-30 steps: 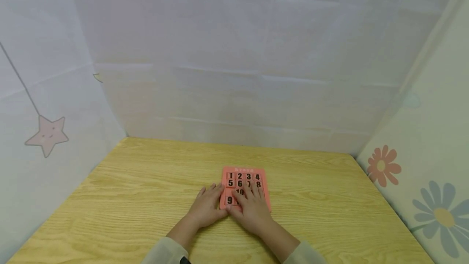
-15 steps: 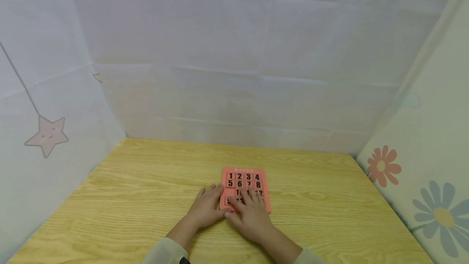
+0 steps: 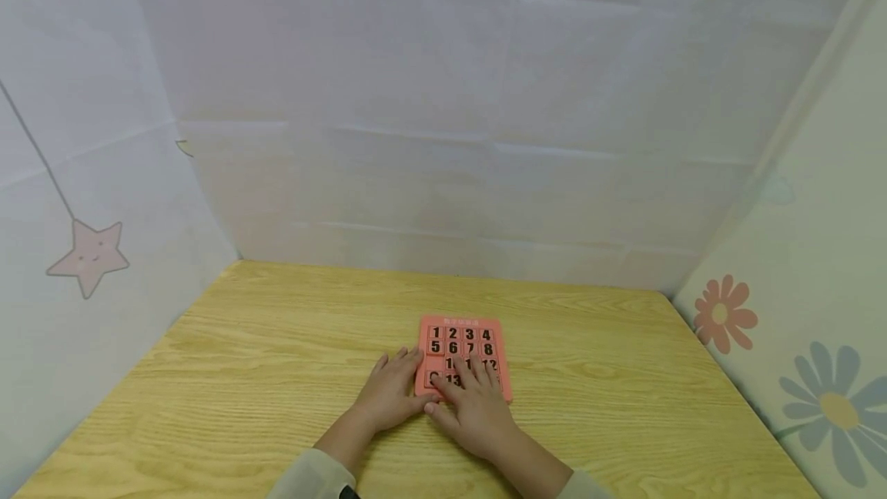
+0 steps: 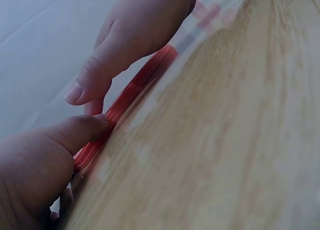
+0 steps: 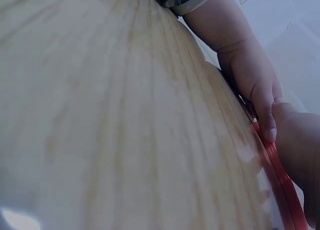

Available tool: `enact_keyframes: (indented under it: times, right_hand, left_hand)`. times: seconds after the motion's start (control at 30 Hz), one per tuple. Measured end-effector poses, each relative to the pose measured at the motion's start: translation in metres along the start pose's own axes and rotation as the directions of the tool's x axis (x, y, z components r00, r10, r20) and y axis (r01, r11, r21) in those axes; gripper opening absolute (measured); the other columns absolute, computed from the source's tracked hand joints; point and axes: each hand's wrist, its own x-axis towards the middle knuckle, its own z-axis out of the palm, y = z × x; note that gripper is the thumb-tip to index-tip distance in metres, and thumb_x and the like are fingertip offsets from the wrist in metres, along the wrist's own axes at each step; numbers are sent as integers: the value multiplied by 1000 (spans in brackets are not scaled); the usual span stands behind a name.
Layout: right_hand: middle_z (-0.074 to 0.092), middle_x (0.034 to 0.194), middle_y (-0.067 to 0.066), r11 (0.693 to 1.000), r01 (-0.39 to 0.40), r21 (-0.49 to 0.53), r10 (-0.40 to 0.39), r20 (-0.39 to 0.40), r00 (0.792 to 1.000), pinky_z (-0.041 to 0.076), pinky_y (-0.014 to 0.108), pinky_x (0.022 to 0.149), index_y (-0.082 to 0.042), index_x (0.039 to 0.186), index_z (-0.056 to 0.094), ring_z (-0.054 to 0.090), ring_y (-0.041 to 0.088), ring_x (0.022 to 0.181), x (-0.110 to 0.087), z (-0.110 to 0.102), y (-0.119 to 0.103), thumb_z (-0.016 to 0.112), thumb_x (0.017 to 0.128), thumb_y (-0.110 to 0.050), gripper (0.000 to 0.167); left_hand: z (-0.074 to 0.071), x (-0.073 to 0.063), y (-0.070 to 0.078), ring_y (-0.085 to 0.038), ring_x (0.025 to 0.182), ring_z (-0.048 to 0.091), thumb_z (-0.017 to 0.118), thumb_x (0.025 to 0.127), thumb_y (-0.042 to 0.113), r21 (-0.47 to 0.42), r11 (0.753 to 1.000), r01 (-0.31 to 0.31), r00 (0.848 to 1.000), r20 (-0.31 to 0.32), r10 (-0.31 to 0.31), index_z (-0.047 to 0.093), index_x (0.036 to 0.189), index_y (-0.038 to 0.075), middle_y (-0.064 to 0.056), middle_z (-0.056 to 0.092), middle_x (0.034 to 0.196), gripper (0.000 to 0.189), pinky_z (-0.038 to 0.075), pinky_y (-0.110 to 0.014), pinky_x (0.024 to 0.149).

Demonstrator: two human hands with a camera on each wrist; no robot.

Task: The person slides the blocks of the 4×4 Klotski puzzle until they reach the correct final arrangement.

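Note:
A flat pink sliding number puzzle (image 3: pixel 460 334) lies on the table, its black-numbered tiles facing up. Column one has a gap below the 5, with the 9 tile under it. My left hand (image 3: pixel 388 396) holds the near left corner, fingers along the left side and thumb at the near edge; the left wrist view shows this thumb (image 4: pixel 80 132) touching the red edge (image 4: pixel 132 90). Over the lower rows lies my right hand (image 3: pixel 480 409), fingers extended, index finger on the 9 tile. It covers several bottom tiles. In the right wrist view, both hands meet near the board's edge (image 5: pixel 280 182).
The wood-grain table (image 3: pixel 277 345) extends around the puzzle. Pale cloth walls enclose it at the back (image 3: pixel 416 137) and both sides, with a printed star (image 3: pixel 88 256) on the left and printed flowers (image 3: pixel 838 410) on the right.
My right hand has shifted slightly toward the near edge, uncovering the 8 and more of the third row. The left hand and the board have stayed in place.

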Motion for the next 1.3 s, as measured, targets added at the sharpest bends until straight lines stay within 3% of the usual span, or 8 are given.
enact_keyframes:
  times: [1.3]
  right_hand:
    - [31,159,17,998,-54,33,54,-9,998,14,65,119,-28,142,54,12,43,151,22,4,8,37,99,-61,56]
  left_hand:
    - [1,0,-1,-39,144,34,69,84,44,18,1000,1,1000,-7,-1,44,145,-2,-18,44,152,81,18,-59,121]
